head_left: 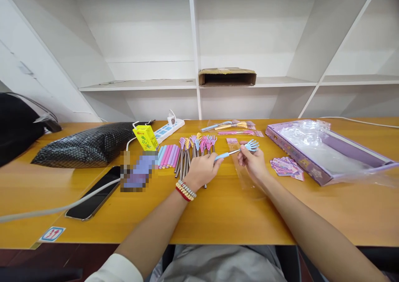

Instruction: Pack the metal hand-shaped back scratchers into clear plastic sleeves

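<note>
A back scratcher (234,152) with a light-blue claw and handle lies across both my hands, above the table. My left hand (202,170) is closed around its blue handle. My right hand (253,164) pinches it near the claw end. Under and beside the right hand lies a transparent plastic bag (240,174) with a pink top. Just beyond my left hand rest several claw heads on metal rods (186,157) in purple, yellow, blue and pink, partly hidden by that hand. Left of them is a row of pastel handle tubes (168,156).
Bagged back scratchers (235,126) lie at the back. To the right are printed cards (286,167) and an open purple box (314,167) with plastic inside. On the left are a phone (93,196), a yellow carton (145,137), a power strip (170,130) and a black bubble-wrap bag (84,147).
</note>
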A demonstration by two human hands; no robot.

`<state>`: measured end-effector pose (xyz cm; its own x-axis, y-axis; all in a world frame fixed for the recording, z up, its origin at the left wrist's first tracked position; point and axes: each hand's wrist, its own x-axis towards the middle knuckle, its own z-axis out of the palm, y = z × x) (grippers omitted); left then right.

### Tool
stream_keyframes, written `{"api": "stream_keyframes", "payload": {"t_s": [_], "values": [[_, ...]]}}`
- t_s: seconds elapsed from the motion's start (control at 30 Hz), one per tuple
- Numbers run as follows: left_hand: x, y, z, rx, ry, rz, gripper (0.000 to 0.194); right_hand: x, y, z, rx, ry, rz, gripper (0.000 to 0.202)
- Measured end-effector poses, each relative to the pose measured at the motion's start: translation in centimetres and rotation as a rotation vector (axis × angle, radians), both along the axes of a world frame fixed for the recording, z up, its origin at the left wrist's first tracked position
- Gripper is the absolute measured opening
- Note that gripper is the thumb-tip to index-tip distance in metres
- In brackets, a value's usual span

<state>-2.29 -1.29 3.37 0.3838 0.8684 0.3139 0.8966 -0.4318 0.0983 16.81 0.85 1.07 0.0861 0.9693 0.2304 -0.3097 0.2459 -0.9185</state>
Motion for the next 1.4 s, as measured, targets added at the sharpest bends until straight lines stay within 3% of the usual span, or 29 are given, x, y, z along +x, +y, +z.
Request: {"api": "stream_keyframes", "payload": {"t_s": [0.5, 0.63, 0.8, 0.97, 1.07, 1.27, 1.4], "values": [[-0.4, 0.8, -1.0, 0.12, 0.009, -0.095, 0.036, -0.3, 0.0, -0.7, -0.154, 0.166, 0.298, 0.03], [-0.2, 0.6, -0.8, 0.057, 0.005, -0.084, 0.035, -0.5, 0.1, -0.9, -0.156, 0.123, 0.264, 0.03], [0.2, 0.2, -0.3, -0.043, -0.025, -0.051, 0.032, -0.4, 0.7, -1.2, -0.034, 0.06, 0.154, 0.027], [0.5, 0.0, 0.1, -0.036, -0.026, -0.078, 0.035, -0.1, 0.7, -0.4, 0.02, 0.029, 0.08, 0.026], [0.4, 0.0, 0.1, -0.041, -0.023, -0.073, 0.035, 0.2, 0.5, -0.1, 0.009, 0.019, 0.1, 0.025], [-0.1, 0.1, 0.1, -0.067, -0.022, -0.061, 0.036, 0.2, 0.4, -0.7, -0.064, 0.017, 0.27, 0.029], [-0.1, 0.1, 0.2, -0.055, -0.043, -0.082, 0.035, 0.0, 0.6, -0.8, -0.022, -0.024, 0.183, 0.025]]}}
